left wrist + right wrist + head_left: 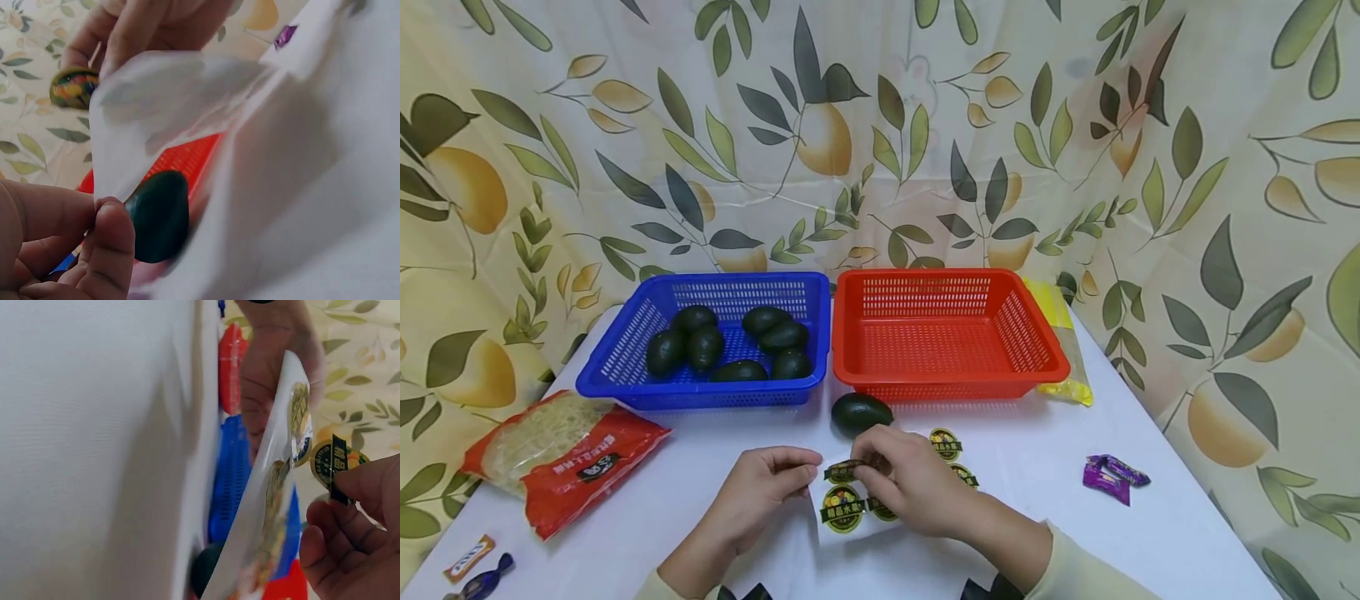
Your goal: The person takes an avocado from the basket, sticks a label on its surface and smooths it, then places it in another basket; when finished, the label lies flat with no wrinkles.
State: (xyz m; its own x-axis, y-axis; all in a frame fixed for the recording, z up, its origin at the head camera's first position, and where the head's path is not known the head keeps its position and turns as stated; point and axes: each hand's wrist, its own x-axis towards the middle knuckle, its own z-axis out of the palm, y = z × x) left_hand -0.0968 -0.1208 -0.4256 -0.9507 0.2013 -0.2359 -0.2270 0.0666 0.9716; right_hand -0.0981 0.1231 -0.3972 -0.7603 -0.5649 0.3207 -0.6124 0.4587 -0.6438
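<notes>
On the near side of the red basket, the left hand is pinching the edge of a white sticker sheet while the right hand is gripping a round sticker between thumb and fingers. A lone avocado is lying on the desk just in front of the red basket's near left corner — other avocados are resting in the blue basket to its left.
</notes>
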